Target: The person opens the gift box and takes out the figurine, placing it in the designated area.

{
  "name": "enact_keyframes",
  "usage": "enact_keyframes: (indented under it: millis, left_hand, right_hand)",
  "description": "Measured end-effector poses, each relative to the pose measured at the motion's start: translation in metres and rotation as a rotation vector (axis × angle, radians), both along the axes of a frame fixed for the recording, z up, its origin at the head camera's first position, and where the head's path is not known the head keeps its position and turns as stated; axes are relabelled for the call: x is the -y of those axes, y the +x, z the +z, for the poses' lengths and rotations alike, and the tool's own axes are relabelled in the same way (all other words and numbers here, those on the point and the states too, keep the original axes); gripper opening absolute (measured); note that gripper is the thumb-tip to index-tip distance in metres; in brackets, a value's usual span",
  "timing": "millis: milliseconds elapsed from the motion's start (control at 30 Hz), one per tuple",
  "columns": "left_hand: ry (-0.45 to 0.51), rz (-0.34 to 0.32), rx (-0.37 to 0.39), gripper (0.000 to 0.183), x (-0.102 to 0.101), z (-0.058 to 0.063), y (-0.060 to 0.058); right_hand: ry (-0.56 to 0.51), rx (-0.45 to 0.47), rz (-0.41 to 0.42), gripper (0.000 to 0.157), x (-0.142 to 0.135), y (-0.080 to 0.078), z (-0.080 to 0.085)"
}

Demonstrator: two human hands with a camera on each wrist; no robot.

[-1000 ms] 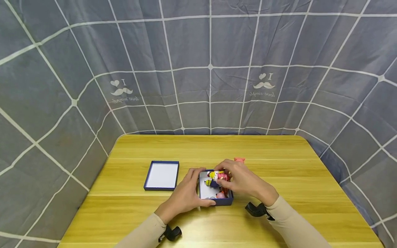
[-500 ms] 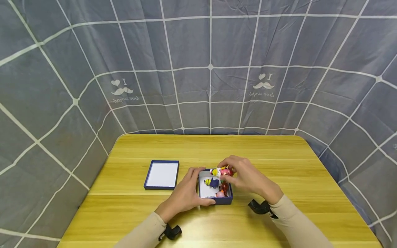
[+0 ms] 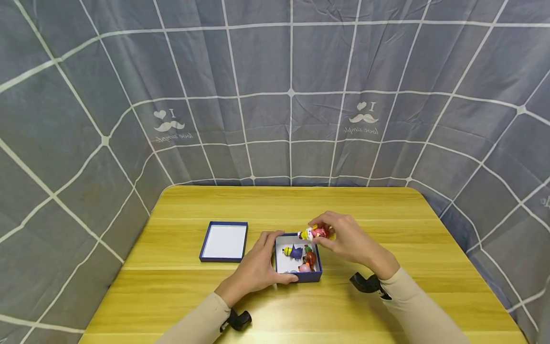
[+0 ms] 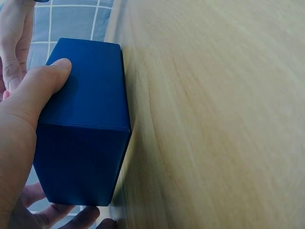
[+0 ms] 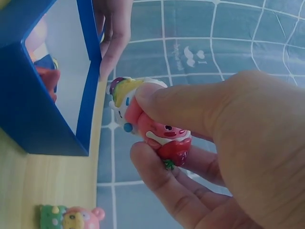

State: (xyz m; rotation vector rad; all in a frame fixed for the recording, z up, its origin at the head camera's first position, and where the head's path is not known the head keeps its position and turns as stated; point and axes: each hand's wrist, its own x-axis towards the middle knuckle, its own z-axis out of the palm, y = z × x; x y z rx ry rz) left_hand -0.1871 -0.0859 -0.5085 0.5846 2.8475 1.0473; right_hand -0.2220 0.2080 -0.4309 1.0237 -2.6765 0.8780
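My left hand (image 3: 253, 270) grips an open blue box (image 4: 83, 162) on the table, thumb on its near wall and fingers around the far left corner. Between the thumb and fingers of my right hand (image 3: 354, 241) is a small toy figurine (image 5: 152, 119) in yellow, white, pink and red. It is over the box's far right corner in the head view. Inside the box (image 3: 309, 278) lie a yellow-and-navy figurine (image 3: 293, 252), a reddish-brown one (image 3: 310, 258) and a pink one (image 3: 304, 268).
Left of the box lies a square blue lid (image 3: 223, 242), white inside up. A green-and-pink figurine (image 5: 71, 218) is on the table beyond the box, hidden behind my right hand in the head view. Checked grey cloth (image 3: 275, 119) hangs behind the wooden table (image 3: 193, 301).
My right hand has moved away and to the right with the figurine, from over the box's middle to its far right corner. My left hand keeps its grip on the box.
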Motion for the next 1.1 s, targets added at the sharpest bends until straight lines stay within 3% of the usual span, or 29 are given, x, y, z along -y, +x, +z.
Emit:
enact_keyframes:
  millis: [267, 667, 1100]
  left_hand:
    - [0.005, 0.003, 0.01, 0.127, -0.001, 0.001, -0.002]
    - [-0.003, -0.005, -0.002, 0.127, -0.002, 0.002, -0.001]
    - [0.005, -0.002, -0.005, 0.127, 0.0, 0.002, 0.002]
  right_hand:
    - [-0.058, 0.039, -0.081, 0.032, -0.013, -0.004, 0.002]
    - [-0.055, 0.035, -0.148, 0.02, -0.036, -0.003, 0.003]
    - [-0.047, 0.004, -0.163, 0.02, -0.054, -0.008, 0.003]
